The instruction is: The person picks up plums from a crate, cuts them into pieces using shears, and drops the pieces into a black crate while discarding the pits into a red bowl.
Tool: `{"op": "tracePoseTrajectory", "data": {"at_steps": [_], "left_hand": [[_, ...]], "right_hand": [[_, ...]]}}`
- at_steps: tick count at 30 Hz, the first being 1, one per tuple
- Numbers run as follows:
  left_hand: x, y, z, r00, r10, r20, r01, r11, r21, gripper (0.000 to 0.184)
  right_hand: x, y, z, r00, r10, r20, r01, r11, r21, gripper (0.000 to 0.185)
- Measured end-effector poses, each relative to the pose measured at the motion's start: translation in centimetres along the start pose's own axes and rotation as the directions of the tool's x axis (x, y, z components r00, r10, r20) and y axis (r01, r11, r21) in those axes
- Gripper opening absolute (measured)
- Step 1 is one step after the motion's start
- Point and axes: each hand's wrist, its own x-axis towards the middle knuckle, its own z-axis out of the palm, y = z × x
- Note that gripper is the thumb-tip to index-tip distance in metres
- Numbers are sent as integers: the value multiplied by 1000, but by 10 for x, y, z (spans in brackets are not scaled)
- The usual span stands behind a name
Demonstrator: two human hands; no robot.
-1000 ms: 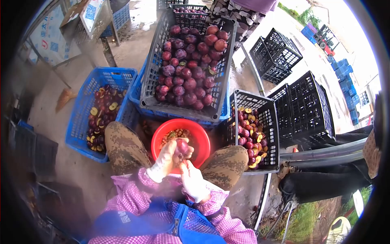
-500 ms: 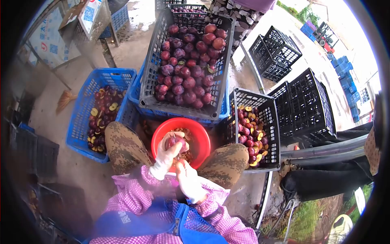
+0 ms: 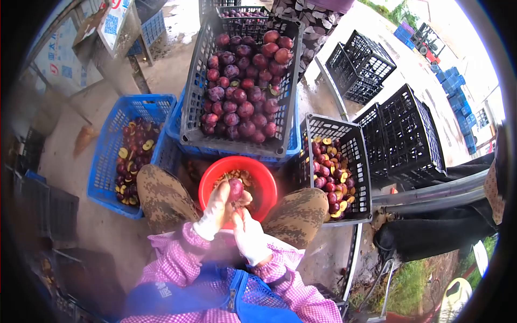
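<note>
My left hand (image 3: 214, 211), in a white glove, holds a whole reddish-purple plum (image 3: 235, 189) over the red bowl (image 3: 265, 211). Its fingers are closed round the fruit. Just below and to the right is my gloved right hand (image 3: 249, 237), fingertips pinched together close to the left hand; what sits in them, if anything, is too small to make out. Inside the bowl lie brownish-yellow pits or scraps (image 3: 242, 177).
Beyond the bowl, a black crate (image 3: 186, 121) of whole plums rests on a blue crate (image 3: 295, 148). Cut plums fill part of a blue crate (image 3: 99, 177) at left and a black crate (image 3: 366, 177) at right. Stacked black crates (image 3: 412, 140) stand farther right. A person (image 3: 309, 27) is behind.
My left hand has turned and shifted slightly, so the plum now shows more fully at its fingertips. My right hand stays close below it. The view has tilted a little.
</note>
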Motion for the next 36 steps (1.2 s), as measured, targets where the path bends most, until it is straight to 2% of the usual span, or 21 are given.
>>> {"op": "tracePoseTrajectory", "data": {"at_steps": [1, 2, 3, 5, 7, 10, 11, 13, 15, 17, 19, 20, 21, 22, 23, 24, 25, 27, 31, 33, 36], "left_hand": [[-1, 8, 5, 998, 43, -53, -26, 955, 295, 49], [6, 5, 4, 963, 264, 50, -248, 802, 544, 53], [5, 6, 5, 963, 265, 56, -252, 800, 544, 53], [2, 10, 11, 944, 325, 51, -316, 857, 408, 36], [0, 11, 23, 980, 4, -200, -11, 999, -34, 46], [18, 25, 11, 957, 288, -13, -287, 949, -131, 62], [20, 39, 17, 870, 492, 40, -492, 871, -5, 56], [24, 51, 13, 862, 505, -42, -496, 858, 133, 49], [12, 56, 26, 938, 345, 1, -298, 808, 509, 40], [13, 13, 8, 981, 190, -38, -146, 857, 494, 28], [-15, 6, 39, 962, 274, 3, -193, 672, 715, 28], [-17, -22, 12, 828, 515, 220, -371, 210, 905, 24], [-15, -27, 9, 634, 592, 497, -385, -316, 867, 21], [-17, -35, 6, 651, 624, 432, -477, -106, 872, 17], [-15, -35, -4, 957, 265, 118, -261, 612, 746, 17], [-18, -15, 9, 997, -52, 58, 27, 929, 370, 20], [-24, 8, 23, 924, -352, 150, 366, 926, -86, 23], [-32, 23, 49, 848, -501, -171, 506, 862, -20, 34], [-18, 1, 6, 702, -709, -69, 709, 705, -32, 53], [-23, -5, 0, 725, -681, -106, 675, 732, -87, 50], [-15, -20, -34, 437, -853, 285, 898, 397, -187, 37]], "right_hand": [[-1, -2, -2, 1000, -6, -3, 6, 1000, 1, 25], [-3, -5, -5, 999, 29, 21, -31, 997, 72, 25], [-5, -8, -7, 997, 63, 47, -69, 988, 141, 24], [-2, -5, 2, 995, -81, -53, 84, 994, 67, 22], [-1, -5, 4, 987, -131, -94, 100, 955, -278, 21], [-14, 1, -6, 998, -46, -43, 30, 946, -322, 21], [-18, 6, -9, 987, -114, -112, 81, 962, -259, 19], [-14, 16, -15, 974, -82, -212, 66, 995, -79, 16], [9, 2, -22, 969, 51, -242, 70, 883, 465, 11], [29, -21, -32, 955, 210, -210, -42, 796, 604, 15], [39, -19, -27, 946, 61, -318, 86, 900, 427, 21], [38, -27, -30, 938, 22, -345, 64, 970, 235, 21], [35, -34, -32, 933, -20, -361, 34, 999, 33, 23], [34, -35, -27, 895, -88, -438, 95, 995, -5, 24], [33, -33, -27, 899, -85, -430, 89, 996, -10, 24], [33, -31, -26, 890, -171, -423, 155, 985, -73, 23], [32, -29, -25, 876, -253, -411, 218, 967, -131, 23], [33, -28, -30, 833, -435, -341, 400, 900, -172, 21], [38, -17, -31, 817, -544, -191, 510, 836, -202, 23], [40, -10, -31, 815, -565, -125, 536, 819, -204, 24], [40, -4, -33, 816, -578, -13, 563, 799, -209, 24]]}}
